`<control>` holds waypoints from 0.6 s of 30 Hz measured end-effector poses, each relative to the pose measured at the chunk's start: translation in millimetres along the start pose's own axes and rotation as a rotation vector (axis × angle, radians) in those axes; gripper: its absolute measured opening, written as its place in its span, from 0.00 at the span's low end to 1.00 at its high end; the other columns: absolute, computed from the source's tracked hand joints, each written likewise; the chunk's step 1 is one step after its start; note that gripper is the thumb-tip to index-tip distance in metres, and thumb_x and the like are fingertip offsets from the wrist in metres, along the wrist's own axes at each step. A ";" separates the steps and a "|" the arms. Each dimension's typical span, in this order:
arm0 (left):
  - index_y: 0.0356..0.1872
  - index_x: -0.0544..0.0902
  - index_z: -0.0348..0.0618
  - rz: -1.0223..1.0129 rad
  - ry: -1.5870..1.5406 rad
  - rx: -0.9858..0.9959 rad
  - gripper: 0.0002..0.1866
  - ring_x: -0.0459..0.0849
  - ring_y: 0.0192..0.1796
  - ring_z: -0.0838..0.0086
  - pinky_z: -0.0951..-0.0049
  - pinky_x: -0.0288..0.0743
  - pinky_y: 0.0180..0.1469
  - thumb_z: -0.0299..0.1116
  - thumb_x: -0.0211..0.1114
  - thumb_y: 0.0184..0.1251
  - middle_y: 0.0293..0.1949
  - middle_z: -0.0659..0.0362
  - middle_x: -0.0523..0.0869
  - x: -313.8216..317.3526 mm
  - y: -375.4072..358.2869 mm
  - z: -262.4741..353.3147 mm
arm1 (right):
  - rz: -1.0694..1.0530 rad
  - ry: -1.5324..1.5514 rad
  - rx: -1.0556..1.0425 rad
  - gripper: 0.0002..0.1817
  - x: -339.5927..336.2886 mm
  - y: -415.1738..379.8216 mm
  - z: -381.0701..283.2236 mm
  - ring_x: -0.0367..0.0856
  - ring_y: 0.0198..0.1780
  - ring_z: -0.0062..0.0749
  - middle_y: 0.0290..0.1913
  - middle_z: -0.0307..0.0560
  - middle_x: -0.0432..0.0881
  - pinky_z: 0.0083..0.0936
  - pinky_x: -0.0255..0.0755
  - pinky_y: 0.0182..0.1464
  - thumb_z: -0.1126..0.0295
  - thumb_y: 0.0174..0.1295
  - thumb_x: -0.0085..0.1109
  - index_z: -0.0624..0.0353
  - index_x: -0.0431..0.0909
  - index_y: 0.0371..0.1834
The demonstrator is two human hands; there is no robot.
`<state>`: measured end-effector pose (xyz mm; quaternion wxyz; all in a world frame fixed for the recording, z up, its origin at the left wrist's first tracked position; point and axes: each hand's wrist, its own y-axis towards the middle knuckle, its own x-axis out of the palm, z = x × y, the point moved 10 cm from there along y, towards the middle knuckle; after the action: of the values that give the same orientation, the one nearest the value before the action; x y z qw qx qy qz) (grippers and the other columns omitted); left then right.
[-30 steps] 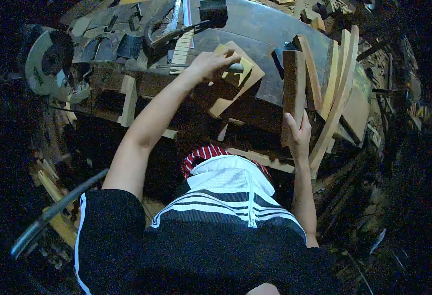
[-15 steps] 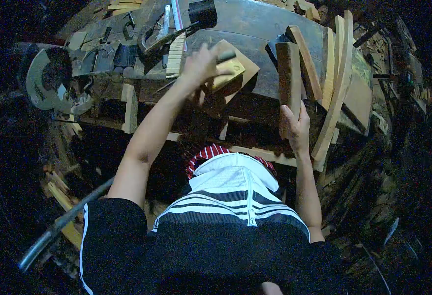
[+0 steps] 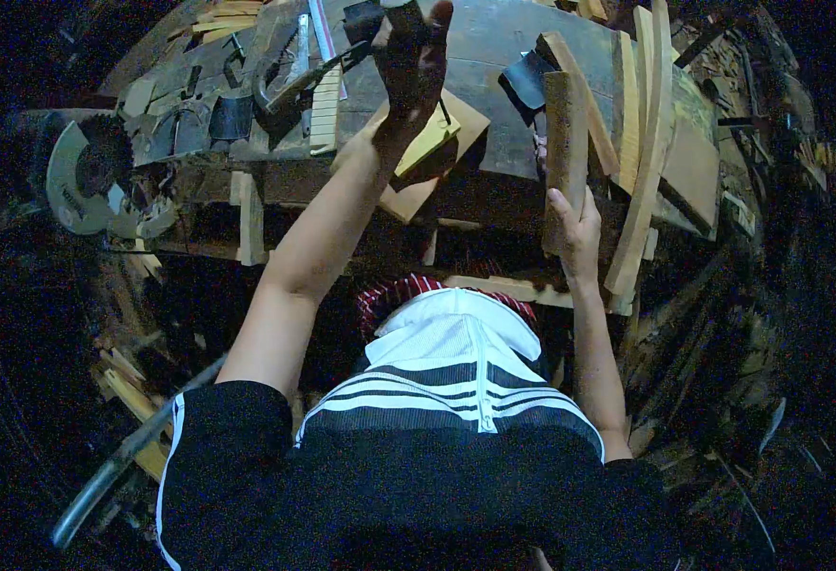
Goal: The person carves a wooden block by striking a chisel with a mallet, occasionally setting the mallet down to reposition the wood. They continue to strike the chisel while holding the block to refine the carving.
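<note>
My left hand (image 3: 413,62) is raised in shadow above the workbench, near the top of the view. Its fingers look curled round something with a pale grey end (image 3: 400,9) that I cannot make out. Beneath that forearm, a yellow piece of wood (image 3: 427,150) lies on a flat square wooden board (image 3: 470,122) at the bench's near edge. My right hand (image 3: 581,233) grips the lower end of a long wooden strip (image 3: 567,143), thumb on its face. The strip stands out over the near edge, pointing away from me.
On the workbench (image 3: 494,57) a handsaw (image 3: 318,76) and other tools lie to the left. Long curved wooden pieces (image 3: 661,143) lean at the right. A circular blade (image 3: 77,181) is at far left. A metal pipe (image 3: 132,452) runs by my left side.
My left hand has risen and moved away from the yellow wood. The dark cylinder that was by it no longer shows there. My right hand still holds the strip, almost in place.
</note>
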<state>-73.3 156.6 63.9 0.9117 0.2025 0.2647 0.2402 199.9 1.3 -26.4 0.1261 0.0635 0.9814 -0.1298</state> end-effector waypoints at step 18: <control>0.38 0.74 0.40 -0.040 -0.492 -0.261 0.09 0.76 0.31 0.75 0.70 0.73 0.37 0.32 0.64 0.64 0.31 0.57 0.80 13.6 -28.3 -32.3 | 0.017 0.015 -0.005 0.24 4.0 6.0 7.1 0.74 0.32 0.26 0.33 0.42 0.78 0.25 0.70 0.38 0.52 0.58 0.60 0.63 0.74 0.46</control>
<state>-72.5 149.2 19.5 0.9716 0.1300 0.0061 0.1977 198.6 5.5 -35.5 0.1198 0.0725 0.9821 -0.1257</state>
